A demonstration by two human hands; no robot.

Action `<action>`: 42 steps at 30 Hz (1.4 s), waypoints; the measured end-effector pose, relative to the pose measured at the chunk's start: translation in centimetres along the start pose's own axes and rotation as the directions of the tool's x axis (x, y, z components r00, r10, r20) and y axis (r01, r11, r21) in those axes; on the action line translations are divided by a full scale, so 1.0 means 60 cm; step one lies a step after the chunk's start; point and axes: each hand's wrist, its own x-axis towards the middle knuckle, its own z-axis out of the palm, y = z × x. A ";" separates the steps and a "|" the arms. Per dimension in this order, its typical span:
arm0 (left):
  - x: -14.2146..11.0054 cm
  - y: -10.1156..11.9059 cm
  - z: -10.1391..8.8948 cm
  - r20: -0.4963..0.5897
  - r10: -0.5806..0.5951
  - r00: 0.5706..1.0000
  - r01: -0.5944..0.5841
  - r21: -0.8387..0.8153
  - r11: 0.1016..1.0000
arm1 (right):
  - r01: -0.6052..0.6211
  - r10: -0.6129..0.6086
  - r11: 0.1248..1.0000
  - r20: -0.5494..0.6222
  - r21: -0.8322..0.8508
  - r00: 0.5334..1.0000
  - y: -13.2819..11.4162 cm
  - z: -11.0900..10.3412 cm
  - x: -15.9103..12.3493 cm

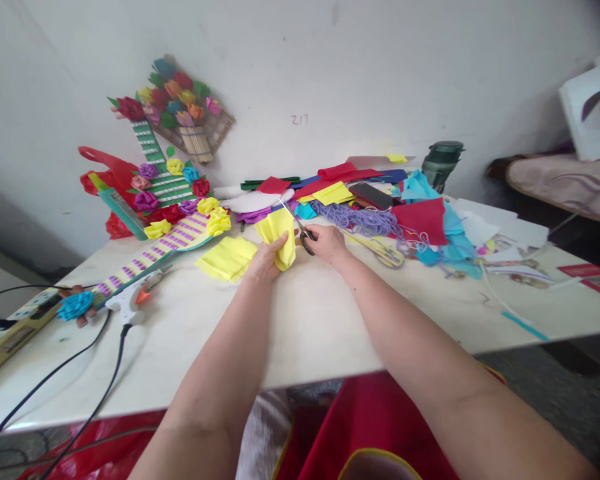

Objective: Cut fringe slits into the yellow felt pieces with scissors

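Observation:
My left hand (267, 259) grips a folded piece of yellow crepe paper (281, 233) near the middle of the table, fingers closed around its lower part. In my right hand (327, 243) is a pair of scissors (297, 219) with dark handles; the blades point up and to the left, right beside the paper's upper edge. Whether the blades touch the paper I cannot tell. Just left of my left hand, another stack of yellow crepe paper (227, 258) lies flat on the white table (320, 320).
At the left are a glue gun (130, 299) with its cable, a power strip (17, 327) and a board with paper flowers (167, 187). Coloured paper, purple yarn (355, 219), a phone (371, 195) and a dark green bottle (441, 167) line the back and right.

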 end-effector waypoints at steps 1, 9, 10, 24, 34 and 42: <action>0.000 0.000 0.000 -0.001 0.002 1.000 -0.002 0.000 1.000 | 0.005 -0.005 1.000 -0.001 0.000 1.000 0.000 0.000 0.001; -0.001 0.000 -0.001 -0.011 -0.018 1.000 0.018 -0.013 1.000 | -0.056 0.057 0.997 -0.014 0.054 0.998 0.001 0.005 0.007; 0.000 -0.001 -0.003 -0.008 -0.013 1.000 0.013 -0.019 1.000 | -0.080 0.080 0.995 -0.012 0.059 0.997 0.002 0.005 0.008; 0.000 -0.006 -0.006 -0.080 0.182 0.980 -0.184 -0.016 0.983 | -0.116 0.216 0.892 0.188 -0.436 0.958 0.015 -0.019 0.012; 0.003 -0.007 -0.008 -0.096 0.150 0.984 -0.152 -0.015 0.988 | -0.049 0.155 0.904 0.216 -0.425 0.964 0.010 -0.002 0.013; 0.002 -0.006 -0.003 -0.128 0.160 0.979 -0.163 -0.017 0.986 | -0.231 0.215 0.961 0.114 0.151 0.970 0.006 -0.020 0.012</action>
